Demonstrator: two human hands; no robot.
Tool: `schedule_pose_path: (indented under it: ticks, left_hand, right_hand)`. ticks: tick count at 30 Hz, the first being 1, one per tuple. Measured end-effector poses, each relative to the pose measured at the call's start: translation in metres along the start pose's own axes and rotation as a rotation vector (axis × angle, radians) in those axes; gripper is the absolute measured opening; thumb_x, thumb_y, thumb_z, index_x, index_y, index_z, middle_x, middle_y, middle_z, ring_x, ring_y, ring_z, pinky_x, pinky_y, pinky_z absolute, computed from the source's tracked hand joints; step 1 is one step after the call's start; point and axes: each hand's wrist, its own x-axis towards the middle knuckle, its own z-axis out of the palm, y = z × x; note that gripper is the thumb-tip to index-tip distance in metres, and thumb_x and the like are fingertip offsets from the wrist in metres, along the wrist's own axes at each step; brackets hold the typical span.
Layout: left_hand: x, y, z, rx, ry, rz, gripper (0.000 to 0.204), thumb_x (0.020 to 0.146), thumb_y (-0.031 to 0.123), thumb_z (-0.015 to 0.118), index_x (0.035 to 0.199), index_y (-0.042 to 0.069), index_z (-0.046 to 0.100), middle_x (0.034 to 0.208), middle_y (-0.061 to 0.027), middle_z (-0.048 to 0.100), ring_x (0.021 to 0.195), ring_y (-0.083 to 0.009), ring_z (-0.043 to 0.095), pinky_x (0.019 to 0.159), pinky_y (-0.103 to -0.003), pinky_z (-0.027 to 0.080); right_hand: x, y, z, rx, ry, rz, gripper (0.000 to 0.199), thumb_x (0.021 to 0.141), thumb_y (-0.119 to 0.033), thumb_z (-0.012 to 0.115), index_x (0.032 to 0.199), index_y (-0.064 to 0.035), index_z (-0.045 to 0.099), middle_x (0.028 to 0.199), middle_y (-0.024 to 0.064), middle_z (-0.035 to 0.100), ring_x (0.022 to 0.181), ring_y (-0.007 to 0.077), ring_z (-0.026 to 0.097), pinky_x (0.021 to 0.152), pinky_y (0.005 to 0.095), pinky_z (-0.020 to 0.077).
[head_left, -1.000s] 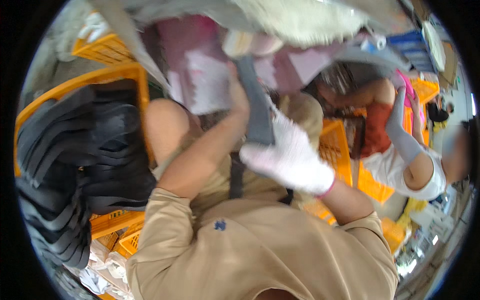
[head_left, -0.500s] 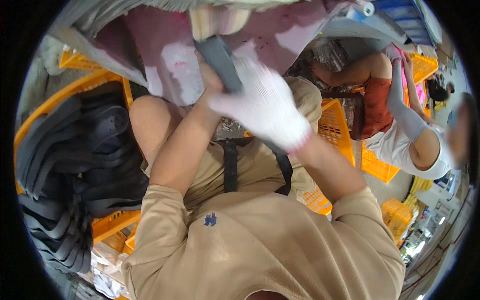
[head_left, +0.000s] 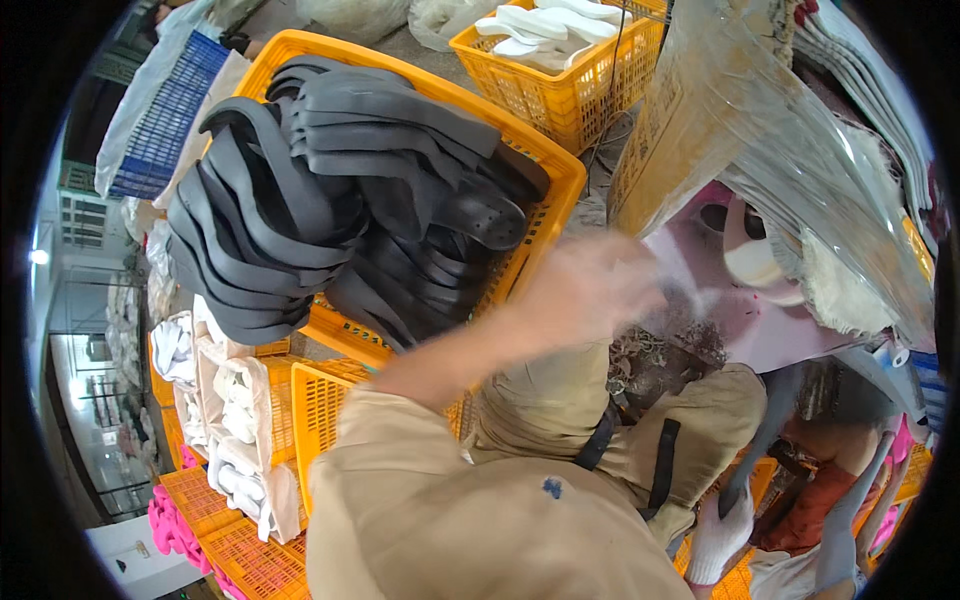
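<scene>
My left hand (head_left: 600,285) is bare and smeared by motion, so its fingers cannot be made out. It is beside the near right edge of an orange basket (head_left: 440,85) heaped with dark grey foam shoe soles (head_left: 270,215). At the lower right, my right hand (head_left: 722,538) wears a white knit glove and is closed around a dark grey foam shoe sole (head_left: 765,425), which points away from me. A pale striped wheel (head_left: 755,265) sits inside a pink-stained hood (head_left: 700,250) in front of me.
Another orange basket (head_left: 550,95) with white soles stands at the back. Clear plastic sheeting (head_left: 790,150) hangs over the hood. Stacked orange crates (head_left: 240,540) and white bundles (head_left: 240,400) are at the left. A co-worker in red shorts (head_left: 805,505) sits close on my right.
The view has swung left toward the basket of grey soles. My hands, together near the wheel before, are now apart; the right has kept the grey sole, the left has moved toward the basket.
</scene>
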Motion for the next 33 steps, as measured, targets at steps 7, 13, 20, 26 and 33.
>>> schedule_pose_path:
  ticks: [7,13,20,26,33]
  left_hand:
    - [0.049,-0.100,-0.202,1.203,-0.426,-0.526,0.077,0.088,0.065,0.074,0.145,0.013,0.068,0.149,-0.0287,0.060,0.140,-0.0471,0.055,0.108,-0.068,0.043]
    - [-0.069,-0.028,-0.093,1.555,-0.613,-0.076,0.072,0.087,0.043,0.077,0.153,0.017,0.061,0.155,-0.0359,0.054,0.134,-0.0622,0.055,0.103,-0.067,0.050]
    - [-0.103,0.011,-0.069,0.550,-0.665,-0.681,0.046,0.093,0.032,0.065,0.114,-0.008,0.060,0.082,-0.0317,0.072,0.078,-0.0430,0.077,0.074,-0.053,0.062]
    - [-0.137,0.020,-0.091,-1.129,0.025,-1.767,0.033,0.099,0.023,0.063,0.122,-0.001,0.060,0.105,-0.0239,0.072,0.080,-0.0276,0.074,0.065,-0.037,0.061]
    - [-0.161,0.155,0.064,-1.984,-0.768,-1.402,0.043,0.108,0.038,0.067,0.133,0.003,0.063,0.117,-0.0153,0.072,0.106,-0.0276,0.074,0.093,-0.044,0.063]
  right_hand:
    - [-0.005,0.097,0.008,-0.207,-0.289,0.285,0.067,0.090,-0.026,0.079,0.147,0.0056,0.062,0.126,0.0253,0.068,0.120,0.0395,0.066,0.106,0.0433,0.0510]
    - [0.035,0.048,0.033,0.134,-0.147,-0.242,0.058,0.093,-0.022,0.077,0.144,0.0049,0.065,0.129,0.0252,0.072,0.122,0.0404,0.067,0.108,0.0446,0.0507]
    - [0.039,0.009,0.044,0.271,-0.364,-0.323,0.052,0.091,-0.017,0.080,0.138,0.0037,0.069,0.131,0.0235,0.074,0.121,0.0405,0.069,0.106,0.0449,0.0530]
    - [0.021,-0.049,0.031,0.505,-0.445,-0.209,0.048,0.094,-0.015,0.079,0.137,0.0042,0.068,0.135,0.0221,0.073,0.128,0.0323,0.069,0.110,0.0406,0.0516]
    - [0.007,-0.114,0.012,1.155,-0.622,0.060,0.052,0.099,-0.010,0.072,0.147,0.0058,0.058,0.142,0.0133,0.068,0.123,0.0200,0.065,0.106,0.0361,0.0523]
